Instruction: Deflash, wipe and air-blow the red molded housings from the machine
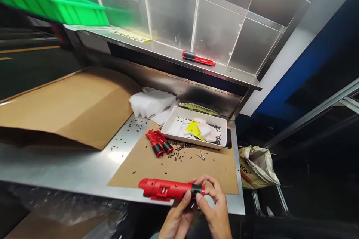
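Note:
A red cylindrical tool housing (168,189) with a black band near its right end lies crosswise in both hands, above the front edge of the bench. My left hand (179,216) supports it from below, thumb pressed by the black band. At the right end, my right hand (214,203) closes its fingers and thumb round the black collar. Behind them, two similar red and black housings (158,142) lie side by side on a cardboard sheet (218,175). Small black parts (179,153) are scattered near these, and a few small metal pieces (201,155) lie to the right.
A white tray (193,143) holds black parts, white pads and a yellow card. White foam sheets (153,101) and a large cardboard box (70,108) stand leftward. Another red housing (198,58) and a green bin (81,13) rest on the shelf. A paper sack (256,168) stands right.

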The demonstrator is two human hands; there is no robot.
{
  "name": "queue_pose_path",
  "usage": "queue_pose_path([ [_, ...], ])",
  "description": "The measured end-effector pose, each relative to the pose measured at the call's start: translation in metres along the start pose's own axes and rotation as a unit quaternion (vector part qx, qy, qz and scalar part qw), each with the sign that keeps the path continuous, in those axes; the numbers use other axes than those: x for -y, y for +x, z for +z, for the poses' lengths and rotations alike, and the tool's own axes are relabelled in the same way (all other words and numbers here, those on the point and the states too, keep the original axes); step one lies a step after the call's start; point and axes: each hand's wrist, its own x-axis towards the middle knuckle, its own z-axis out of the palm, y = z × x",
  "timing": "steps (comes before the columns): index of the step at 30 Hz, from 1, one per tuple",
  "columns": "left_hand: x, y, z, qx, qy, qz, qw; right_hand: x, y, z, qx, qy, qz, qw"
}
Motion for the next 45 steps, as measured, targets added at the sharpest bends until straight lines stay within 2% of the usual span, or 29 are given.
queue_pose_path([
  [5, -0.032, 0.025, -0.005, 0.013, 0.019, -0.016, 1.000, 0.012, 0.021, 0.034, -0.007, 0.087, 0.045, 0.995],
  [13, -0.064, 0.049, -0.001, 0.022, 0.062, -0.033, 0.997, 0.021, 0.047, 0.054, 0.003, 0.125, 0.057, 0.991],
  [18, -0.078, 0.063, -0.002, 0.022, 0.106, 0.002, 0.994, 0.017, 0.063, 0.066, -0.010, 0.112, 0.030, 0.993],
  [21, -0.085, 0.067, -0.002, 0.023, 0.145, 0.046, 0.988, 0.014, 0.075, 0.070, 0.004, 0.100, -0.001, 0.995],
  [25, -0.092, 0.068, 0.000, 0.026, 0.199, 0.123, 0.972, 0.011, 0.089, 0.075, 0.028, 0.076, 0.008, 0.997],
  [27, -0.095, 0.071, -0.001, 0.026, 0.208, 0.129, 0.969, 0.011, 0.093, 0.078, 0.032, 0.073, 0.013, 0.997],
  [33, -0.106, 0.088, -0.012, 0.031, 0.112, 0.049, 0.992, 0.017, 0.093, 0.074, 0.050, 0.110, -0.001, 0.993],
  [38, -0.117, 0.089, -0.007, 0.065, 0.054, 0.015, 0.996, 0.025, 0.088, 0.066, 0.016, -0.008, -0.019, 1.000],
  [42, -0.118, 0.089, 0.000, 0.066, 0.036, -0.049, 0.996, 0.033, 0.077, 0.075, -0.011, -0.012, -0.033, 0.999],
  [45, -0.114, 0.090, 0.002, 0.051, 0.038, -0.087, 0.994, 0.038, 0.070, 0.083, 0.035, 0.011, -0.011, 0.999],
])
